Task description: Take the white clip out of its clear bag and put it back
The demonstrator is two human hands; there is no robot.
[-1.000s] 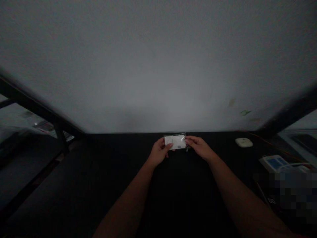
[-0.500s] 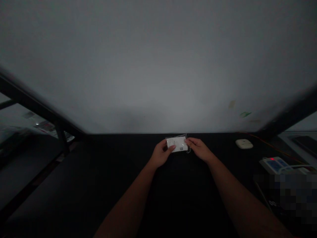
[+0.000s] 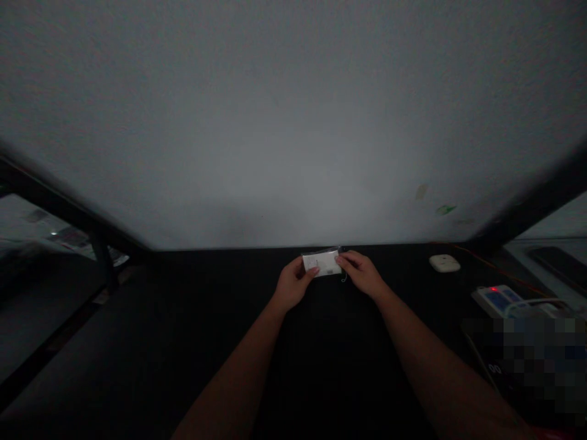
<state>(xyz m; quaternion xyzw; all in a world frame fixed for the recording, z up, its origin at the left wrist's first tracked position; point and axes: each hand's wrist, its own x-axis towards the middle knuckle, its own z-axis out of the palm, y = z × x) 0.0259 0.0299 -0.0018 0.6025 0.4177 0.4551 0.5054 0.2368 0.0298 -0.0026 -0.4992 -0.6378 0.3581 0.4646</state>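
Observation:
A small white packet (image 3: 324,263) in what looks like clear plastic is held up between my two hands, over the far part of the black table (image 3: 220,318). My left hand (image 3: 292,283) pinches its left end, thumb on the front face. On the right end, my right hand (image 3: 363,273) has its thumb and fingers closed on the packet near the upper corner. A short light loop (image 3: 343,277) hangs at the packet's lower right. Faint print shows on the white face, too small to read.
To the right are a whitish rounded case (image 3: 444,263), a power strip (image 3: 498,300) with a red light and cables, and a dark device (image 3: 486,360), partly blurred out. A pale wall (image 3: 293,134) rises behind the table; dark frame bars stand at both sides.
The whole view has shifted a little, so hands and table objects appear slightly further left. The packet's face is tilted slightly differently; both hands still hold it.

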